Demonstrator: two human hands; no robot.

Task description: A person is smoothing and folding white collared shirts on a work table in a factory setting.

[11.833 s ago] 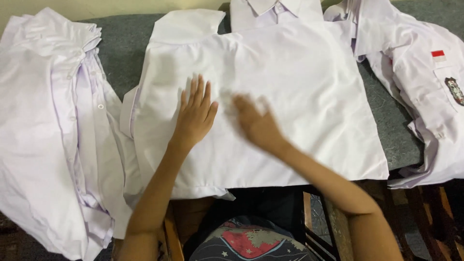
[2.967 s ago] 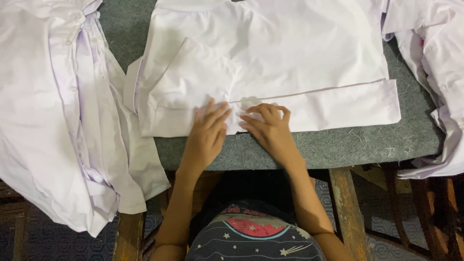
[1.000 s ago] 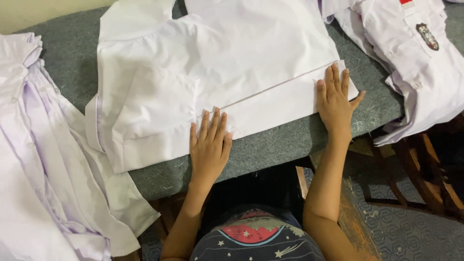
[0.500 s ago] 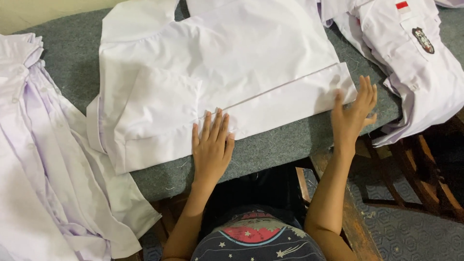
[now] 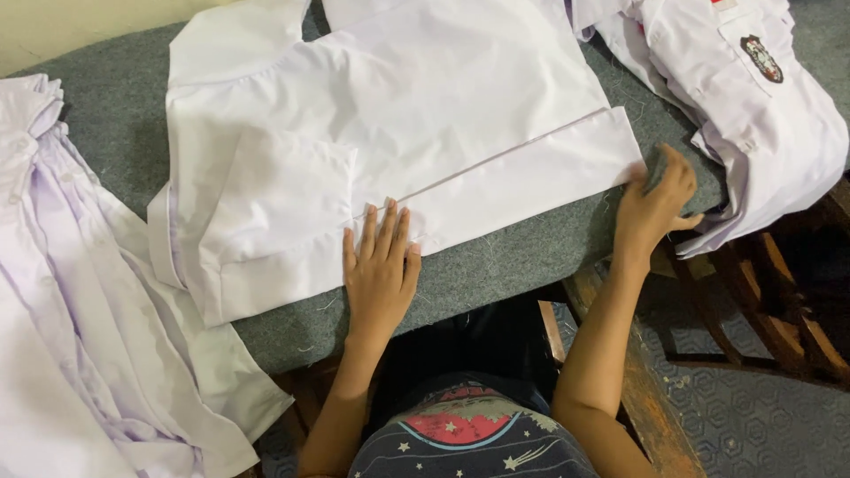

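The white shirt (image 5: 398, 124) lies flat; the left hand (image 5: 379, 270) presses its folded hem (palm open, pinning it), the right hand (image 5: 653, 208) pinches the hem's corner.

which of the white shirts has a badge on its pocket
The shirt at the far right, bunched beside the right hand. The flat middle shirt under the left hand and the left pile show no badge.

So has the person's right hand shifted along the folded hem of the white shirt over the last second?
Yes. The right hand slid off the folded hem of the white shirt, past its right corner onto the grey felt table cover.
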